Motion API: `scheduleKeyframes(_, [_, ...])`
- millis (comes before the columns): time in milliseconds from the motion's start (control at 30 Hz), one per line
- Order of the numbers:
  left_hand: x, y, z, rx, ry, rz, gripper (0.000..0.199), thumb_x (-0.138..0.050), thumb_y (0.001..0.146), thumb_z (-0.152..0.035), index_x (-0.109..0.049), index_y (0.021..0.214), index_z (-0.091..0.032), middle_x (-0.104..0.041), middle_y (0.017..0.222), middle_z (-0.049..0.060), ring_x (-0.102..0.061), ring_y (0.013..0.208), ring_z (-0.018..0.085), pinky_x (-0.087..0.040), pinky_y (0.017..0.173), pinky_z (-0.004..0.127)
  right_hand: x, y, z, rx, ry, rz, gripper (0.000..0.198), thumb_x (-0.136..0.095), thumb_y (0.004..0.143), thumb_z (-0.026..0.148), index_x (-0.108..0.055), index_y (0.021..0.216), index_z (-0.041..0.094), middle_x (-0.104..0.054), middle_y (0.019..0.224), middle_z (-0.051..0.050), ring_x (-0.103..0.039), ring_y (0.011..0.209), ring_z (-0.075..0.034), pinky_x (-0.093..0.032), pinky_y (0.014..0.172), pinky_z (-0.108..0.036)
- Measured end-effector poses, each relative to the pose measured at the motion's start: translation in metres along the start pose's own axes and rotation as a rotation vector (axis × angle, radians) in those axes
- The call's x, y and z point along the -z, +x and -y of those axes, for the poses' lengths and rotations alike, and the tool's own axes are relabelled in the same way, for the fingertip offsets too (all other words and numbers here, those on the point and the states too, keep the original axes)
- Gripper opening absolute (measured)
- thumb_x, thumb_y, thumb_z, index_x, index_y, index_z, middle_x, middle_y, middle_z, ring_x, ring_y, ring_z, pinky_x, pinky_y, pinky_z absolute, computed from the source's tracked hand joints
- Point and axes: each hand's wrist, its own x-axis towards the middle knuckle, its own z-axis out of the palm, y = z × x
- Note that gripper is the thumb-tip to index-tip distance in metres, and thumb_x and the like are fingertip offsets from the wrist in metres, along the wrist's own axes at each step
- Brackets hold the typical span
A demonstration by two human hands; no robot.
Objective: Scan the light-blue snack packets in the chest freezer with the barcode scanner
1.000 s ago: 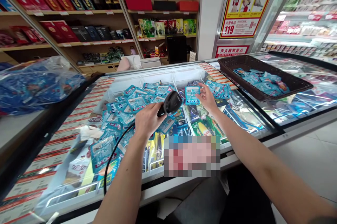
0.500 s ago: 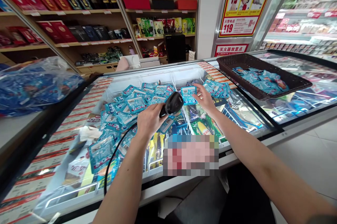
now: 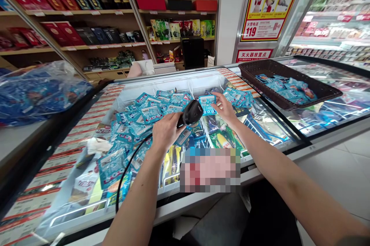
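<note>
My left hand (image 3: 165,131) is closed around the handle of a black barcode scanner (image 3: 192,113), whose cable runs down past my forearm. The scanner's head points toward a blue packet (image 3: 207,104) with a printed barcode on its upper left. My right hand (image 3: 224,108) pinches that packet by its right edge, holding it above the freezer. Many similar blue packets (image 3: 152,114) lie heaped on the glass and in the freezer to the left of the scanner. A smaller group of blue packets (image 3: 239,97) sits just beyond my right hand.
A brown basket (image 3: 289,101) with more blue packets stands on the freezer at the right. On the left lies a clear plastic bag (image 3: 43,94) of blue packages. White wire dividers (image 3: 206,132) separate goods inside the chest freezer. Shelves with boxes and bottles line the back.
Almost nothing differs. The scanner and my left hand have shifted very slightly to the right; the packet in my right hand stays in about the same place.
</note>
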Motion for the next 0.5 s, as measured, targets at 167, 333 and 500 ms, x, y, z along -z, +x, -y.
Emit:
scheduleKeyframes(167, [0.0,0.0,0.0,-0.032,0.01,-0.015,0.034,-0.051,0.082,-0.037,-0.054,0.112,-0.023,-0.065,0.105,0.006,-0.059,0.096,0.022,-0.04,0.064,0.027,-0.002,0.0,-0.004,0.037,0.036,-0.028,0.047,-0.044,0.086,0.043,-0.038,0.129,0.025,-0.054,0.098,-0.006,-0.053,0.077,-0.015,-0.049,0.066,-0.027])
scheduleKeyframes(333, [-0.002,0.0,0.002,-0.053,0.015,-0.038,0.032,-0.051,0.082,-0.038,-0.054,0.111,-0.023,-0.065,0.103,0.005,-0.06,0.093,0.022,-0.039,0.062,0.027,-0.006,0.002,-0.01,0.077,0.117,-0.072,0.047,-0.049,0.084,0.044,-0.041,0.127,0.027,-0.053,0.092,-0.004,-0.052,0.072,-0.014,-0.048,0.061,-0.027])
scheduleKeyframes(500, [-0.002,-0.001,0.002,-0.063,0.025,-0.045,0.032,-0.05,0.082,-0.038,-0.054,0.111,-0.023,-0.065,0.101,0.005,-0.06,0.093,0.022,-0.039,0.061,0.027,-0.005,0.001,-0.009,0.081,0.121,-0.071,0.047,-0.05,0.084,0.044,-0.041,0.127,0.028,-0.053,0.092,-0.004,-0.053,0.073,-0.015,-0.048,0.06,-0.027])
